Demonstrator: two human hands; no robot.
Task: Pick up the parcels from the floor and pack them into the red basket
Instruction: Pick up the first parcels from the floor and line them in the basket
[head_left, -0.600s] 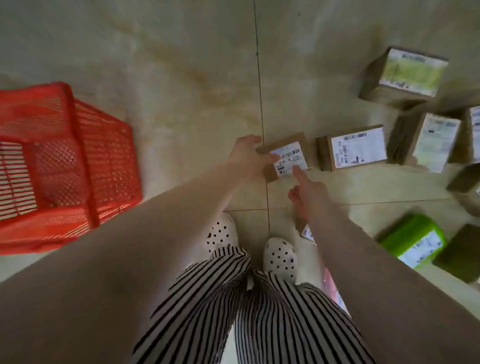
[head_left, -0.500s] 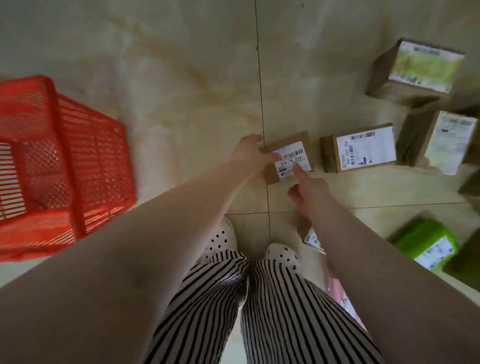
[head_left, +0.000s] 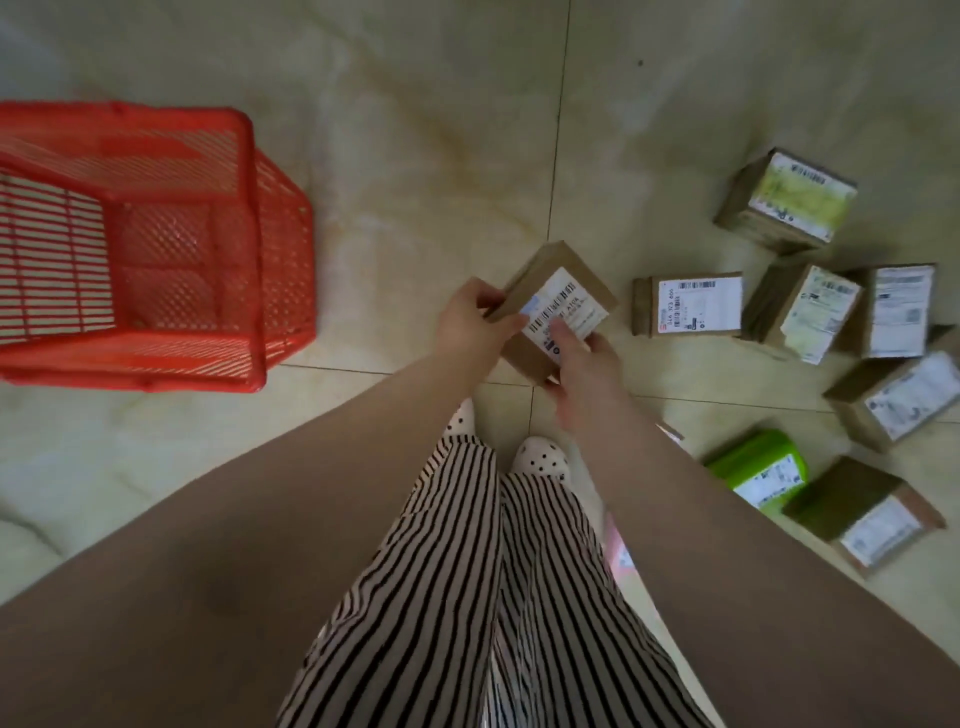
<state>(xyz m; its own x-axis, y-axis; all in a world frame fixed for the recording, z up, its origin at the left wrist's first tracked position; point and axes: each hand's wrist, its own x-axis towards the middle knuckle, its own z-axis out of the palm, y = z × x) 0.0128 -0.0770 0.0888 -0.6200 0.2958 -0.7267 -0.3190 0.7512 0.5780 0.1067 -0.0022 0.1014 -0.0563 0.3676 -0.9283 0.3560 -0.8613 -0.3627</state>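
Observation:
A small brown cardboard parcel (head_left: 555, 291) with a white barcode label is lifted off the floor and tilted. My left hand (head_left: 475, 322) grips its left edge and my right hand (head_left: 584, 364) grips its near right corner, thumb on the label. The red plastic basket (head_left: 249, 244) stands on the floor to the left, apart from the parcel, and no parcel shows inside it. Several more labelled parcels lie on the floor at the right, the nearest a brown box (head_left: 688, 304) just right of the held one.
A green parcel (head_left: 756, 467) and a brown box (head_left: 862, 512) lie by my right forearm. A pink packet (head_left: 618, 551) shows beside my right leg. My feet in dotted shoes (head_left: 540, 457) stand below the parcel. Pale tiled floor spreads between basket and parcels.
The small parcel has been lifted off the floor and turned in both hands. My right hand went from pointing at its label to gripping it. The view shifted, showing more of the basket.

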